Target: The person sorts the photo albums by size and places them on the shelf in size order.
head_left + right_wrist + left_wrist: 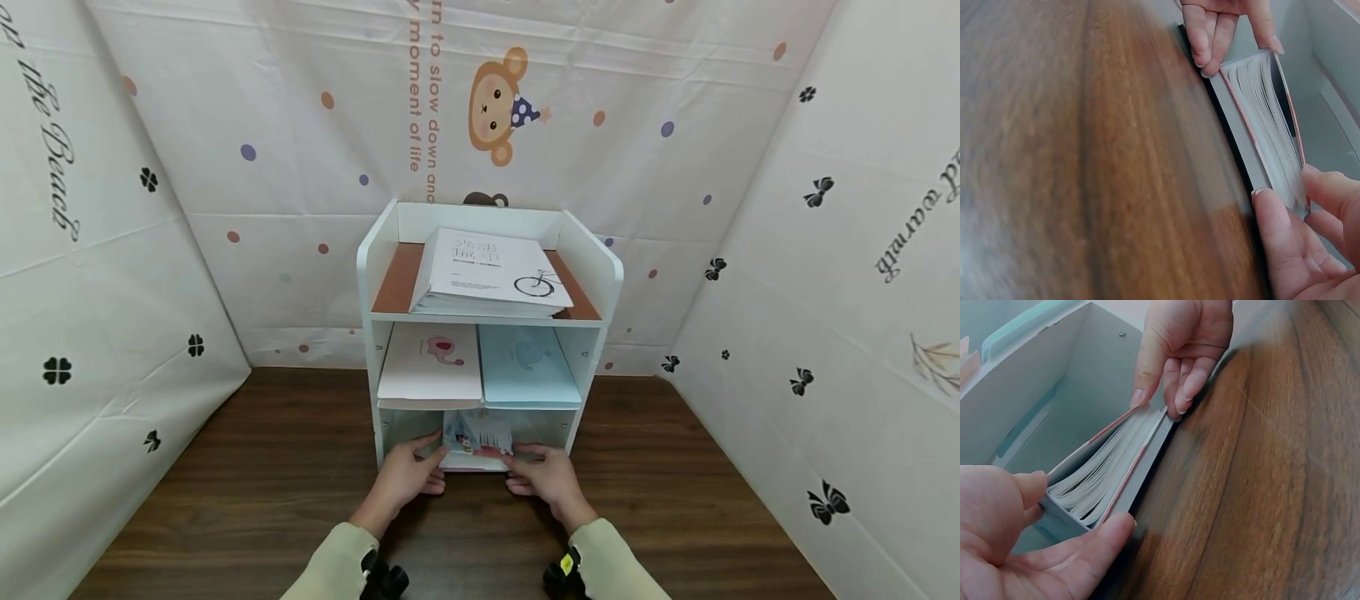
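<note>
A small thick book (477,432) with a light blue illustrated cover lies on the bottom shelf of a white shelf unit (611,275). Its page edges face outward, and the covers stand a little apart in the left wrist view. My left hand (408,473) holds the book's left end, with the thumb at the top cover and other fingers low by the shelf's front edge. At the opposite end, my right hand (546,479) holds it in much the same way. Both hands also show around the book (1266,119) in the right wrist view.
On the top shelf lies a stack of white books (495,271) with a bicycle drawing. The middle shelf bears a white book (429,362) and a light blue book (528,367) side by side. Printed cloth (300,167) surrounds the dark wooden table (300,450).
</note>
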The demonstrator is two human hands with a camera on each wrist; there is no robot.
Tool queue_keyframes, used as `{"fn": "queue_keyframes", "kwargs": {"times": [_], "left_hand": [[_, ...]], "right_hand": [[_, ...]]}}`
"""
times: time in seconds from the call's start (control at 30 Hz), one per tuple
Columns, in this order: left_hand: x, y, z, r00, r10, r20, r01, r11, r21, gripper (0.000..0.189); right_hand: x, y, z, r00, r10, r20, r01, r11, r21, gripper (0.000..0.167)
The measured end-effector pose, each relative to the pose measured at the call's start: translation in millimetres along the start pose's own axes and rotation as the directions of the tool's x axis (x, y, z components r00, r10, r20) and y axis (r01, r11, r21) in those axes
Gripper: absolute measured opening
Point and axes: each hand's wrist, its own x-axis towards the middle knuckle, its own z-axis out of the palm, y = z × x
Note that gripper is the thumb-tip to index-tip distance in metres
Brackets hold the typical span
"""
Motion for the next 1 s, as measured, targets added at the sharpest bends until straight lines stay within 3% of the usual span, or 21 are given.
{"fn": "queue_keyframes", "kwargs": {"times": [0.4, 0.73, 1.0], "left_hand": [[0.8, 1.4, -0.5, 1.0, 0.0, -0.005, 0.0, 1.0, -0.007, 0.057], [-5.3, -2.5, 0.6, 1.0, 0.024, -0.013, -0.025, 0.997, -0.074, 0.058], [-9.6, -1.5, -1.6, 0.999, 0.036, -0.013, -0.036, 0.997, -0.067, 0.059]], "right_hand": [[-1.2, -5, 2, 1.0, 0.0, -0.012, 0.0, 1.0, -0.004, 0.053], [-4.3, 0, 4, 1.0, 0.003, -0.027, -0.003, 1.0, 0.023, 0.055], [-5.5, 2, 4, 1.0, -0.014, -0.022, 0.015, 1.0, 0.028, 0.058]]}}
